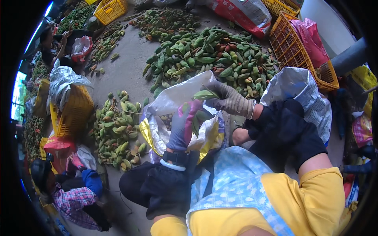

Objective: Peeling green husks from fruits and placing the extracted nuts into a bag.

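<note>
Both my hands wear work gloves and meet above an unfolded white woven sack (pixel 159 103) between my knees. My left hand (pixel 183 124), in a grey and pink glove, is closed on a green leafy pod (pixel 201 115). My right hand (pixel 231 98), in a worn grey glove, pinches a green pod or leaf (pixel 205 94) just beside it. Small brownish round pieces (pixel 166 119) show inside the sack. Beyond it spreads a large heap of green and reddish pods (pixel 203 56). A smaller heap of pods (pixel 118 129) lies left of the sack.
A second woven sack (pixel 295 85) stands by my right knee. Behind it leans an orange plastic crate (pixel 292 47) with a pink bag. Yellow crates (pixel 71 115) stand at the left, where two people (pixel 71 194) sit among more pods. A red and white sack (pixel 242 14) lies at the back.
</note>
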A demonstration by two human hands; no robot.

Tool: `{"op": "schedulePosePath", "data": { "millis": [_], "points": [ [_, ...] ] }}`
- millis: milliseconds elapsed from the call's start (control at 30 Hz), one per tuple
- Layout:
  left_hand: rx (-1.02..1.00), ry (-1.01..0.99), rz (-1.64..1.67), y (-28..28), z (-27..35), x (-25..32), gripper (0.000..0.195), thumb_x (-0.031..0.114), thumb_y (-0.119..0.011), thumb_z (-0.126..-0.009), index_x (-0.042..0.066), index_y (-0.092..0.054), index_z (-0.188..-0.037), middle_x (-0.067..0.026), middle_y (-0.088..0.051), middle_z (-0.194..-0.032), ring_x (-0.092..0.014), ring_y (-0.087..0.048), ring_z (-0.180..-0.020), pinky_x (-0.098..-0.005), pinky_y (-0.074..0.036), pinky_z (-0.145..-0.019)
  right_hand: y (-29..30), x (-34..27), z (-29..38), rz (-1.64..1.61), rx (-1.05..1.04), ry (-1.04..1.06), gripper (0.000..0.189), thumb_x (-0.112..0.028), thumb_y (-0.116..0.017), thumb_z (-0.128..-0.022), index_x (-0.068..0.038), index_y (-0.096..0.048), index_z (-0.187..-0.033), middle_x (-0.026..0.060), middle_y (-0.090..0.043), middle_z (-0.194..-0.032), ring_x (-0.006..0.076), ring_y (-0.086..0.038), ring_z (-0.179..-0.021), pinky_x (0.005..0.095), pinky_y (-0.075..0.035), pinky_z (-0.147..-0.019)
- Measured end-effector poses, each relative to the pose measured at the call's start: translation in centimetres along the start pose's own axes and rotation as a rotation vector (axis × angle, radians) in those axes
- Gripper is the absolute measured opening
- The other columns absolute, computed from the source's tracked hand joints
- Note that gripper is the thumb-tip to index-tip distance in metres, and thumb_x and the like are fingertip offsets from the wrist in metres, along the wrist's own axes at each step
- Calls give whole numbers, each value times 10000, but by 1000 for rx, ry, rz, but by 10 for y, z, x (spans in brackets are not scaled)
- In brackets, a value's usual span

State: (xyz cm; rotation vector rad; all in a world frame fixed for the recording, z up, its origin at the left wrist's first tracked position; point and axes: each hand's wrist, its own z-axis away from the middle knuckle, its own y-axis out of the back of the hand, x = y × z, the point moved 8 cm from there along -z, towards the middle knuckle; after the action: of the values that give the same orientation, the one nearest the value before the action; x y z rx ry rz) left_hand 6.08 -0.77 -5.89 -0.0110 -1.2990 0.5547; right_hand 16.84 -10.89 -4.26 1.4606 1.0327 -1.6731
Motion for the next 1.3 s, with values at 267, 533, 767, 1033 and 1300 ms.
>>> {"op": "schedulePosePath", "data": {
  "millis": [267,533,767,1033,1300],
  "points": [
    [9,56,-97,12,13,7,403,378,-665,-899,15,-611,-1067,-64,-656,-924,-129,-634,-715,-249,-502,-636,-26,6,-1,162,-159,-104,433,-326,-672,-908,-45,-580,-1223,72,-656,-1066,153,-598,-1012,319,-471,-918],
    [-106,15,-96,8,16,17,401,331,-464,-998,-40,-607,-1047,-132,-689,-893,-218,-696,-842,-324,-550,-797,-37,2,-21,496,-137,-117,424,-370,-641,-914,-28,-640,-1165,121,-706,-963,165,-654,-891,320,-507,-826],
    [8,30,264,34,19,-4,440,382,-420,-1007,-7,-625,-1035,-121,-697,-918,-178,-677,-776,-275,-537,-684,-64,-5,-33,595,-140,68,360,-356,-585,-939,-49,-648,-1117,165,-698,-938,241,-683,-863,360,-517,-772],
    [40,-695,-1097,21,25,39,294,180,-427,-1002,11,-623,-1142,-145,-607,-1060,-269,-588,-994,-365,-459,-862,-44,-7,-43,667,-175,159,353,-368,-576,-910,-30,-652,-976,203,-674,-841,382,-658,-818,422,-503,-715],
    [35,-71,0,36,-11,-38,491,411,-456,-942,30,-516,-1246,-122,-525,-1233,-245,-541,-1134,-413,-427,-984,-37,11,-42,773,-65,227,219,-215,-559,-859,-29,-651,-930,214,-657,-811,392,-650,-784,440,-507,-673]
  ]
}}
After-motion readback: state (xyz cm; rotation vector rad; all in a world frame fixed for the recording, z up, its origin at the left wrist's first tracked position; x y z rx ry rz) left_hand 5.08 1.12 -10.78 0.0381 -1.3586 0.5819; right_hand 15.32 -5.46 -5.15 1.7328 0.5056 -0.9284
